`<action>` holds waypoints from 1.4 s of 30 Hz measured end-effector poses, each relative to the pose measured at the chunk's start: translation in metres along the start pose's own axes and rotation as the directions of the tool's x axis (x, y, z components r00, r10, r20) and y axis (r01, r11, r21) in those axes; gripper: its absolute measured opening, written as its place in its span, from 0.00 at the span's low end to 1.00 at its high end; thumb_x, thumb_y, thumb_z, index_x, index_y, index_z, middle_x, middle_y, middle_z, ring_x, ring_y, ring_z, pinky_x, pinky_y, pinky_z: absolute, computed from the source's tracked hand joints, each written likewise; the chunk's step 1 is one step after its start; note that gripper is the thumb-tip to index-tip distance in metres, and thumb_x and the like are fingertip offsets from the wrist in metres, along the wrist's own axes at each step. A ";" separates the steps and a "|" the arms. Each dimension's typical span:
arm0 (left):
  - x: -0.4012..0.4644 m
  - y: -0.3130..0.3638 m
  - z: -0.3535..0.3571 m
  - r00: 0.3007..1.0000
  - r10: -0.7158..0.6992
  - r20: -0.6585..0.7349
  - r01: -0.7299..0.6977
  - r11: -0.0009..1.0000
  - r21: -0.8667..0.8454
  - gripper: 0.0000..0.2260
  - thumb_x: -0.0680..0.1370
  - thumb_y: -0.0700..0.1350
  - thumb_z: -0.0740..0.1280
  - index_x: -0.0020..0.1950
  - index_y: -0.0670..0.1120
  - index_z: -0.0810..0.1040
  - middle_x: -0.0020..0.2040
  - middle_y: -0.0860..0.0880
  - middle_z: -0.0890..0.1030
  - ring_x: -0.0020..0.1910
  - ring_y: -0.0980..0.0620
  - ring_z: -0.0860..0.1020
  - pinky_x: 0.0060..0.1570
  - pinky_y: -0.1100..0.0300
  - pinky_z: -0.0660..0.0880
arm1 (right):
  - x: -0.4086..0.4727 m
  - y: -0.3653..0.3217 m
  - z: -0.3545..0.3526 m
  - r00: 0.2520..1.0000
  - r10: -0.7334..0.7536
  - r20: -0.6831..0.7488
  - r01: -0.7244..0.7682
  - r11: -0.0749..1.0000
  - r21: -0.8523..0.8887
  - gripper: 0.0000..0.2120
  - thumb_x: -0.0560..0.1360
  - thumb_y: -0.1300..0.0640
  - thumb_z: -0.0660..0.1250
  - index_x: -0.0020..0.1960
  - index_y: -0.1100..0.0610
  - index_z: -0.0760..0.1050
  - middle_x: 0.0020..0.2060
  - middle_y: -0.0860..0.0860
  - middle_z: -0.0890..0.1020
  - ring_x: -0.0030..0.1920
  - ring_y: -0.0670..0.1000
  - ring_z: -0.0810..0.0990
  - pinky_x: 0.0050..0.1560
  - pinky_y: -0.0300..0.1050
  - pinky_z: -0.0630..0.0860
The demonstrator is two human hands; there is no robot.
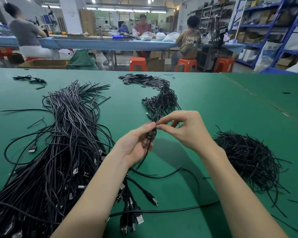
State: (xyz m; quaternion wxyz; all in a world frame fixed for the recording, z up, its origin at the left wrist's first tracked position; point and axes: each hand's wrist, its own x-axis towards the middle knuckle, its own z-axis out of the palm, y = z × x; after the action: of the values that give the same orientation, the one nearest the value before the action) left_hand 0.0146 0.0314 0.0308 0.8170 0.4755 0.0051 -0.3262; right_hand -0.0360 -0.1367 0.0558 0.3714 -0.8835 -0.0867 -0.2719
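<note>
Small coiled cable point(151, 134), black and thin, held in the air above the green table point(230, 100), between both hands. Left hand point(138, 143) curled round the coil, thumb and fingers pinching its top. Right hand point(184, 129) pinches the same spot with thumb and forefinger, other fingers fanned out. Whatever it pinches is too small to tell, possibly a tie.

The cable's loose end hangs past the left palm down to the table.

Judgement: light, limp and springy. The loops will likely flop open if the pinch slackens, so take hold where they cross, not by the loose end.

Just beyond the hands lies a heap of bundled cables point(162, 102). Farther back is a scatter of small flat black pieces point(141, 79). To the left lies a long sheaf of USB cables point(64, 143), with plugs near the forearm. To the right is a mound of short black wire ties point(248, 157).
</note>
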 end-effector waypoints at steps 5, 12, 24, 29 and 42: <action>0.002 -0.002 0.004 0.949 0.315 0.027 -0.316 0.938 0.140 0.16 0.67 0.45 0.76 0.54 0.51 0.81 0.46 0.54 0.86 0.38 0.60 0.80 0.42 0.60 0.69 | -0.001 -0.007 0.020 0.645 0.544 0.537 -0.632 -0.017 0.775 0.04 0.67 0.60 0.78 0.38 0.59 0.83 0.34 0.52 0.82 0.26 0.43 0.75 0.25 0.30 0.74; 0.005 0.002 -0.002 0.976 0.195 -0.095 -0.191 0.980 0.051 0.09 0.74 0.43 0.74 0.54 0.46 0.80 0.33 0.53 0.80 0.25 0.58 0.73 0.29 0.65 0.70 | -0.002 0.000 0.020 0.960 0.271 0.064 -0.275 0.885 0.374 0.10 0.73 0.57 0.77 0.53 0.48 0.82 0.44 0.44 0.85 0.31 0.47 0.80 0.34 0.38 0.78; 0.006 -0.001 -0.005 0.987 0.140 -0.081 -0.130 0.985 0.116 0.09 0.73 0.43 0.75 0.53 0.50 0.82 0.38 0.54 0.84 0.30 0.58 0.77 0.33 0.64 0.71 | -0.002 0.014 0.016 0.996 -0.087 -0.013 0.086 0.993 -0.076 0.01 0.75 0.59 0.75 0.47 0.55 0.86 0.37 0.44 0.84 0.36 0.45 0.81 0.38 0.32 0.75; 0.003 -0.002 -0.004 0.970 0.242 -0.006 -0.234 0.943 0.237 0.14 0.66 0.45 0.78 0.51 0.53 0.85 0.50 0.55 0.86 0.43 0.61 0.81 0.44 0.59 0.69 | 0.000 0.011 0.011 0.854 0.357 0.379 -0.495 0.782 0.379 0.05 0.77 0.60 0.72 0.45 0.62 0.83 0.33 0.50 0.81 0.34 0.44 0.79 0.34 0.39 0.80; 0.021 -0.004 -0.002 0.963 0.219 -0.155 -0.213 0.975 0.055 0.09 0.79 0.53 0.69 0.55 0.52 0.83 0.55 0.52 0.84 0.55 0.50 0.77 0.56 0.53 0.74 | 0.007 -0.011 0.052 0.913 0.390 0.118 -0.385 0.732 0.562 0.05 0.76 0.64 0.73 0.47 0.57 0.78 0.36 0.47 0.82 0.37 0.48 0.82 0.38 0.42 0.82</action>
State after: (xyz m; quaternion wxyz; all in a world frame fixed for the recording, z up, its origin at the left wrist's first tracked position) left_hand 0.0292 0.0207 0.0197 0.8355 0.5133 0.0124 -0.1959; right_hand -0.0121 -0.0923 0.0366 0.6684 -0.7275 0.0233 -0.1533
